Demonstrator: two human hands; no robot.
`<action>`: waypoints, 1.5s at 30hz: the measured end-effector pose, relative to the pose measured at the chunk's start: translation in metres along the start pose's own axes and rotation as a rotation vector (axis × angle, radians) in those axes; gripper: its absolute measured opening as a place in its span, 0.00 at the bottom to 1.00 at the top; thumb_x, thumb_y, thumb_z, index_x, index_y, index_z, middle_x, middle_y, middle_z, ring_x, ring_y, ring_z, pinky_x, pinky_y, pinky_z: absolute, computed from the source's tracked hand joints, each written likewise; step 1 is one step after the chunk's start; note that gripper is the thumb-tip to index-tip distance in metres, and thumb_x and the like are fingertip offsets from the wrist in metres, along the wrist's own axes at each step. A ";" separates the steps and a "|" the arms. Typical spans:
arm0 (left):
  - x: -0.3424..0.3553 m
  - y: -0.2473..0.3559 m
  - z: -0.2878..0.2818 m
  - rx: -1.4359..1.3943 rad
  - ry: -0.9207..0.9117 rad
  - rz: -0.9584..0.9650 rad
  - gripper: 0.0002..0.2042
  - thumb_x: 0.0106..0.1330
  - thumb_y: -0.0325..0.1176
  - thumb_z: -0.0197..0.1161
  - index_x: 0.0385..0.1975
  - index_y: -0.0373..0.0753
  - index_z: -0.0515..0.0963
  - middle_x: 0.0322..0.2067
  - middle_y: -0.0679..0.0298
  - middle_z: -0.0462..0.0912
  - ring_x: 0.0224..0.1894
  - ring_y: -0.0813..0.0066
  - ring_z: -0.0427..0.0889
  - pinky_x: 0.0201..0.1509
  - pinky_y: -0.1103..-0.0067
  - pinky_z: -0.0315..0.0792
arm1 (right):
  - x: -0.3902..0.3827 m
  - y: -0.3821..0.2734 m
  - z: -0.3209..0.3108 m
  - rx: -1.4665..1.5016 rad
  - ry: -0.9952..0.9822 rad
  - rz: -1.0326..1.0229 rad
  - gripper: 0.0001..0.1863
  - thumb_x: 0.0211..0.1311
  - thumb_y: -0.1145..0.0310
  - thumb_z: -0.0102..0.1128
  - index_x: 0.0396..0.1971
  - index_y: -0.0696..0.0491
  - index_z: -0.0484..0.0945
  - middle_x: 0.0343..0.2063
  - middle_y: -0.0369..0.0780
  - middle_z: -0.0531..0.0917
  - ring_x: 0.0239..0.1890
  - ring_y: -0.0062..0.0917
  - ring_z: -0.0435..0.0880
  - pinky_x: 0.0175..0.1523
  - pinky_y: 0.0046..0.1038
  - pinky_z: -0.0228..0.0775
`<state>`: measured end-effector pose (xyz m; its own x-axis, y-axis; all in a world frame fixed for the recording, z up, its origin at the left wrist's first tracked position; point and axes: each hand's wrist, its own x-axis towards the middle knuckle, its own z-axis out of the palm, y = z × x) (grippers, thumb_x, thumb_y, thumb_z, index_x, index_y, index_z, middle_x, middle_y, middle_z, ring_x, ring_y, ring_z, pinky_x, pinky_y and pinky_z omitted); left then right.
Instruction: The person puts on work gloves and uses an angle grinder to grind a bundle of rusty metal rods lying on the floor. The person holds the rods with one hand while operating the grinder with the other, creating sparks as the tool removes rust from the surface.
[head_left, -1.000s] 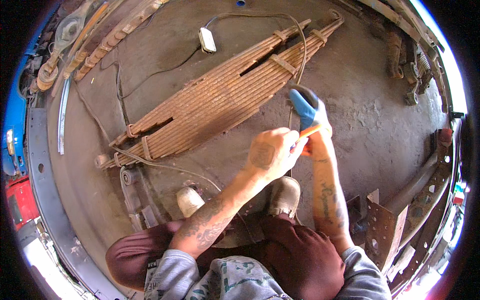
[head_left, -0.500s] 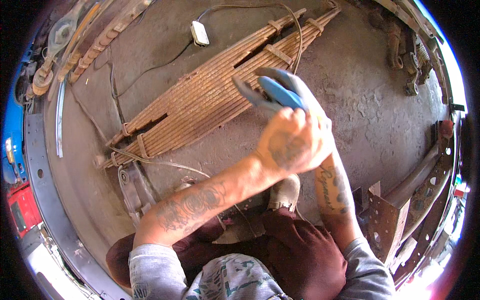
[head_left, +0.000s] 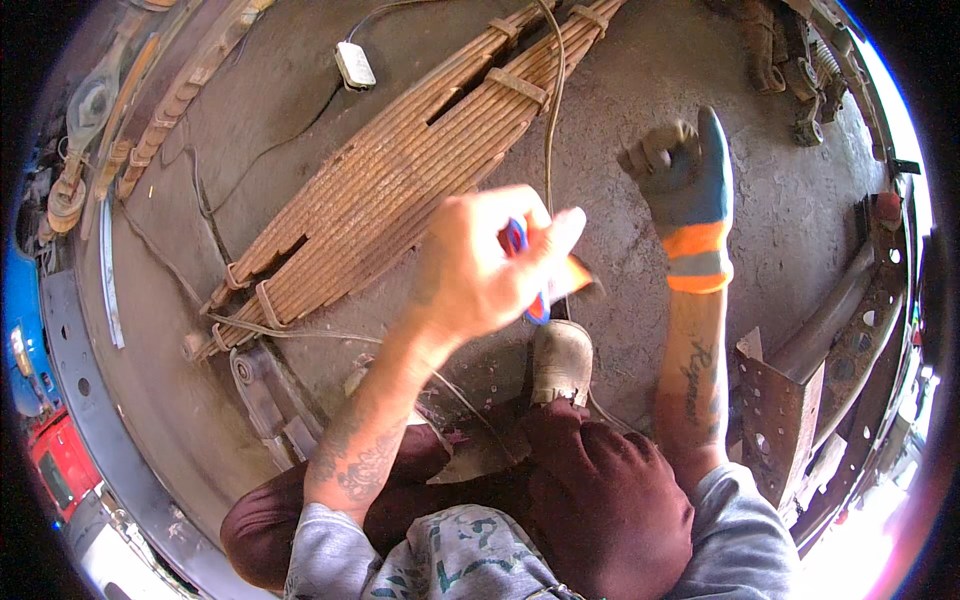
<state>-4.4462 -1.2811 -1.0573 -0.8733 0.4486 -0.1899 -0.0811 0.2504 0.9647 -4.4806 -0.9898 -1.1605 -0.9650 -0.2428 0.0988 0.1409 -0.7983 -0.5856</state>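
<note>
My bare left hand [head_left: 480,265] is closed in front of me, above the floor. Between its fingers is a blue and orange thing [head_left: 572,276] with a red edge and a dark end; blur and the hand hide its kind. My right hand [head_left: 685,175] wears a blue-grey work glove [head_left: 698,205] with an orange cuff and a grey band. It is raised to the right, apart from the left hand, holding nothing. Its fingers are loosely bent and one digit points straight out.
Rusty stacked leaf springs [head_left: 390,170] lie across the floor ahead, with a cable [head_left: 553,120] over them. A small white box [head_left: 355,66] on a cord lies beyond. Rusty metal parts [head_left: 780,430] stand at the right; a long dark beam [head_left: 110,430] runs along the left.
My hands were together, the left gripping at the right; now they are apart. The left has moved left with the blue and orange thing, and the gloved right has moved right and up.
</note>
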 end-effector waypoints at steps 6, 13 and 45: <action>0.003 -0.017 -0.043 -0.263 0.145 0.162 0.14 0.76 0.32 0.67 0.54 0.29 0.84 0.42 0.59 0.91 0.46 0.78 0.88 0.53 0.80 0.82 | -0.027 0.042 0.091 -0.815 0.405 0.109 0.22 0.82 0.55 0.49 0.55 0.59 0.81 0.32 0.38 0.81 0.37 0.25 0.81 0.52 0.34 0.76; 0.007 -0.084 -0.010 -0.051 0.264 0.000 0.18 0.75 0.28 0.67 0.61 0.28 0.80 0.48 0.57 0.90 0.48 0.76 0.88 0.55 0.78 0.81 | -0.024 0.112 0.084 -1.311 0.259 0.123 0.19 0.70 0.68 0.66 0.57 0.57 0.84 0.47 0.48 0.90 0.50 0.37 0.90 0.56 0.33 0.80; -0.032 -0.089 0.025 0.160 0.574 -0.063 0.08 0.72 0.38 0.70 0.41 0.41 0.88 0.27 0.61 0.89 0.30 0.69 0.90 0.33 0.73 0.78 | -0.041 0.123 0.099 -1.637 0.238 0.204 0.11 0.67 0.64 0.71 0.39 0.58 0.86 0.31 0.48 0.87 0.34 0.38 0.88 0.42 0.34 0.78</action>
<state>-4.3991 -1.2966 -1.1415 -0.9927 -0.0950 -0.0743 -0.1069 0.4076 0.9069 -4.4024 -1.1323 -1.1568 -0.9926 -0.0568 -0.1071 0.0441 0.6536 -0.7555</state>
